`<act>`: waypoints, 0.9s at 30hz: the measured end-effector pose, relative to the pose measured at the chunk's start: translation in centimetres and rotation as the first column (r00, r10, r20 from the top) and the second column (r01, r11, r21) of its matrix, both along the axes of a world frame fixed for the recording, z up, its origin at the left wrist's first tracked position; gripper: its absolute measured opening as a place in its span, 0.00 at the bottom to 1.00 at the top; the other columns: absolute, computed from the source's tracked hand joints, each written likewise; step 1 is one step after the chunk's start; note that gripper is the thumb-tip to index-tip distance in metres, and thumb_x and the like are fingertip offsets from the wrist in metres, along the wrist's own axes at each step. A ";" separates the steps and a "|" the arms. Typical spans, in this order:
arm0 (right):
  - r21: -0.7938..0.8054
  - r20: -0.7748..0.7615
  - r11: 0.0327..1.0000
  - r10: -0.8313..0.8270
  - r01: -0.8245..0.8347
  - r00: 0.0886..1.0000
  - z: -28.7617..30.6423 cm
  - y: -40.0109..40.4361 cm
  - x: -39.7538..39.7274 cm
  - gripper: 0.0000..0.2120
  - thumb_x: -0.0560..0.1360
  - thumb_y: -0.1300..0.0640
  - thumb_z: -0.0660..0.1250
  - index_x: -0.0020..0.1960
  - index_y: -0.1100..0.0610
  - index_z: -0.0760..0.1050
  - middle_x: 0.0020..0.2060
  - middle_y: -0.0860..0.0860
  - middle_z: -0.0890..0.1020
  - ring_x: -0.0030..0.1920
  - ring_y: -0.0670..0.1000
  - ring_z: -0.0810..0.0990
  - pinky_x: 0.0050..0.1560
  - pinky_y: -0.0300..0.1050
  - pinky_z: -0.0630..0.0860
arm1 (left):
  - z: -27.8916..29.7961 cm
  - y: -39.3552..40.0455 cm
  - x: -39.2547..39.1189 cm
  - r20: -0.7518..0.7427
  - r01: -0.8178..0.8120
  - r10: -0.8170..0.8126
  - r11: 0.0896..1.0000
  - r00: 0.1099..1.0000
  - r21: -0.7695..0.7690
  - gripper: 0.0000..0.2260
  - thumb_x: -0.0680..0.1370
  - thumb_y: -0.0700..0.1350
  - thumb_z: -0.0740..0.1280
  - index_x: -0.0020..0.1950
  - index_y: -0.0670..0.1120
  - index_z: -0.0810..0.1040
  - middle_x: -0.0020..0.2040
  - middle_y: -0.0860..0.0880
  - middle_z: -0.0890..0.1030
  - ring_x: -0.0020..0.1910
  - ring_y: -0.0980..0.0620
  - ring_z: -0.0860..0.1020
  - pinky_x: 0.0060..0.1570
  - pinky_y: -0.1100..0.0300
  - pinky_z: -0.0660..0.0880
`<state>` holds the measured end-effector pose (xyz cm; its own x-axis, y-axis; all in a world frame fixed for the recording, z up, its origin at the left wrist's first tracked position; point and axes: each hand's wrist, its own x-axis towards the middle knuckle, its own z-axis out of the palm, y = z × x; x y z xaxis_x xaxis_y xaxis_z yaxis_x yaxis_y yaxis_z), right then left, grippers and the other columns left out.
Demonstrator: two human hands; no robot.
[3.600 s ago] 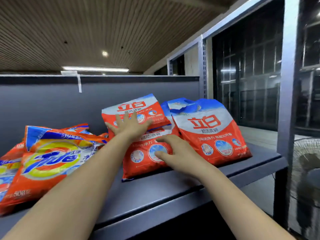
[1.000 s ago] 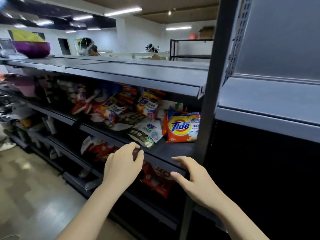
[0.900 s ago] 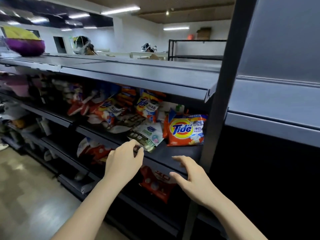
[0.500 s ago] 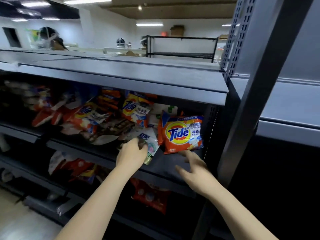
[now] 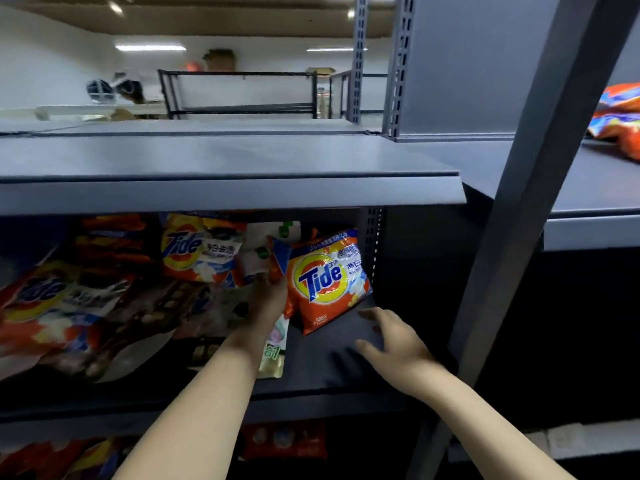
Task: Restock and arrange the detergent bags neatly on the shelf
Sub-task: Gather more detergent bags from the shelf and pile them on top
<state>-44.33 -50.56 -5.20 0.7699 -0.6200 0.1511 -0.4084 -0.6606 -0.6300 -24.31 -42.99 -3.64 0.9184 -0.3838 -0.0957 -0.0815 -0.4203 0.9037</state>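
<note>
An orange Tide detergent bag (image 5: 329,278) leans upright at the right end of the grey middle shelf (image 5: 329,372). My left hand (image 5: 266,303) reaches into the shadow and holds the bag's left edge, its fingertips tucked behind the flap. It lies over a white and green bag (image 5: 273,355) that rests flat on the shelf. My right hand (image 5: 391,344) hovers open with spread fingers over the bare shelf board, just below and right of the Tide bag and apart from it.
More Tide bags (image 5: 197,251) lie in a loose heap to the left (image 5: 45,299). The upper shelf board (image 5: 207,192) hangs low overhead. A grey upright post (image 5: 512,237) stands right of my right hand. Red bags (image 5: 287,441) sit on the shelf below, orange bags (image 5: 620,116) in the right bay.
I have leaned closer to the middle shelf. My left hand moved from the white and green bag to the Tide bag's left edge. My right hand moved below the bag, over the shelf board.
</note>
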 end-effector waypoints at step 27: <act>0.427 0.021 0.870 -0.281 0.245 0.960 -0.9 -2.3 7.6 0.49 0.62 0.38 0.76 0.74 0.57 0.59 0.67 0.53 0.74 0.64 0.55 0.75 0.63 0.53 0.73 | -1.0 4.7 6.0 -0.384 0.031 -0.124 0.970 0.915 -0.240 0.16 0.71 0.43 0.72 0.56 0.40 0.77 0.52 0.37 0.80 0.49 0.39 0.78 0.55 0.43 0.75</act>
<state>-36.69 -52.84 -6.06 0.5659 -0.8169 -0.1117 -0.4668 -0.2057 -0.8601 -18.29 -38.31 -4.64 0.7901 -0.5063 -0.3456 0.2756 -0.2102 0.9380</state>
